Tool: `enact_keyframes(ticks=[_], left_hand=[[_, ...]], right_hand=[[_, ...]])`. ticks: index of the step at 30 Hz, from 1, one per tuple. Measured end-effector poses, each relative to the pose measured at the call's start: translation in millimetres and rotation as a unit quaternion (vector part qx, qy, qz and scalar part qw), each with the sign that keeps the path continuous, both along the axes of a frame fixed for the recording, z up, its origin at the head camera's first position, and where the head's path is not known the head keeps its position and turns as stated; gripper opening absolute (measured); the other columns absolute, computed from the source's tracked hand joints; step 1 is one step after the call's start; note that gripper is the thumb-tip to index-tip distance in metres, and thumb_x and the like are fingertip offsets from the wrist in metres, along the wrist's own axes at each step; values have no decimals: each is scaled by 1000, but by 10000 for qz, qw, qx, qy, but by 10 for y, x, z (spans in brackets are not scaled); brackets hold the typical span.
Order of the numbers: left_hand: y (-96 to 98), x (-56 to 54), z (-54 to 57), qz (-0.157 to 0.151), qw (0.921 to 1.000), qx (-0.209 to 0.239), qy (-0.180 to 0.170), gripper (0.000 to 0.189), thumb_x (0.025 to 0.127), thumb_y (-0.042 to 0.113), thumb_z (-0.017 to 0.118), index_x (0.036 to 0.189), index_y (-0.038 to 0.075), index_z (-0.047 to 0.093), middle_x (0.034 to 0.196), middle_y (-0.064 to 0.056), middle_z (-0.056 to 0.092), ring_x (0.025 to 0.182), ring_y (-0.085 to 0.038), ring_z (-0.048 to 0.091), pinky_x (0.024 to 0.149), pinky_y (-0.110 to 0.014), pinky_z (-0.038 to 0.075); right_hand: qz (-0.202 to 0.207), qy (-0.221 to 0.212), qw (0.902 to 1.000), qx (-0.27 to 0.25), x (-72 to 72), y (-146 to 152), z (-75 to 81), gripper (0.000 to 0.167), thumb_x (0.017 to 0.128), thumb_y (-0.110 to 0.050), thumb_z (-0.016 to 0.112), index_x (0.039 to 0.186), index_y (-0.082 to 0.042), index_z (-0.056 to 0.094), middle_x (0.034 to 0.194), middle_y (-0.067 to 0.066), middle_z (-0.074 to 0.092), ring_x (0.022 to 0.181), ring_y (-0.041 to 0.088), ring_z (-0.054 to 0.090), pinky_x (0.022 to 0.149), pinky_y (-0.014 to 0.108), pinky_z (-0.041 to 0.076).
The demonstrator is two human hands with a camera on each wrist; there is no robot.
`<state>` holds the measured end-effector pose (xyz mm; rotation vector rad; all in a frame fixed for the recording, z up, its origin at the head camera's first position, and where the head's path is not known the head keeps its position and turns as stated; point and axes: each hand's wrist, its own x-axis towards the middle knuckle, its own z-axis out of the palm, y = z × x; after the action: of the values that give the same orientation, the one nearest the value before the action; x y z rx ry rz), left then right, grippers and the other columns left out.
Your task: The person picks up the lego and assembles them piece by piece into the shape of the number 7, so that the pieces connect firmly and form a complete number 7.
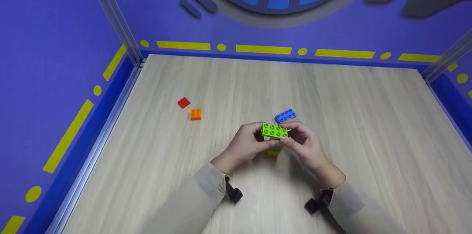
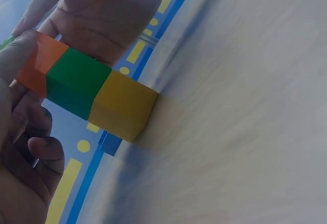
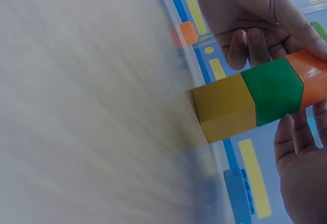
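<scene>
A lime green brick point(image 1: 274, 131) with studs on top caps a stack in front of me. Under it come an orange brick point(image 2: 42, 63), a green brick point(image 2: 78, 82) and a yellow brick point(image 3: 225, 109) whose base appears to meet the tabletop. My left hand point(image 1: 246, 142) grips the upper stack from the left, its thumb across the orange brick's near side. From the right, my right hand point(image 1: 304, 145) pinches the lime brick's right end between thumb and fingers. A blue brick point(image 1: 285, 116) lies just behind the hands.
On the wooden table point(image 1: 155, 175), a red brick point(image 1: 183, 102) and a loose orange brick point(image 1: 195, 114) lie to the left. Blue-purple walls point(image 1: 147, 13) with yellow markings border the back and sides. Both wrists wear black straps.
</scene>
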<state>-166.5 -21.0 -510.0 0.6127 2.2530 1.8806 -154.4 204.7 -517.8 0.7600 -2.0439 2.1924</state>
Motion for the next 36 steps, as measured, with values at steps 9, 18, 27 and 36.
enact_keyframes(ticks=[9,18,27,36], left_hand=[[-37,-45,26,-85,9999,33,-107,39,93,19,96,127,8,83,120,-5,84,104,-10,71,91,-25,61],[-445,-139,173,-329,9921,-1207,8,50,92,26,98,137,16,80,127,-6,81,81,-13,63,69,-25,54],[-1092,-303,255,1252,9813,-1341,584,30,102,33,88,127,18,84,125,0,80,79,-12,62,68,-22,50],[-1803,-476,277,2527,9582,-1220,552,26,109,25,79,130,11,81,106,-9,70,69,-10,51,56,-19,41]], right_hand=[[-158,244,9994,176,-18,-51,37,38,94,21,66,126,2,74,129,1,68,117,13,67,103,27,56],[-68,278,9985,465,-45,-98,24,29,96,17,68,125,16,65,121,-5,71,107,10,68,95,27,58],[-54,9,9987,509,-30,-3,77,28,97,15,68,125,18,61,121,-4,69,106,10,69,93,25,58],[32,-4,9986,528,-27,-26,39,29,99,14,67,127,17,60,123,-3,68,113,12,69,96,26,60]])
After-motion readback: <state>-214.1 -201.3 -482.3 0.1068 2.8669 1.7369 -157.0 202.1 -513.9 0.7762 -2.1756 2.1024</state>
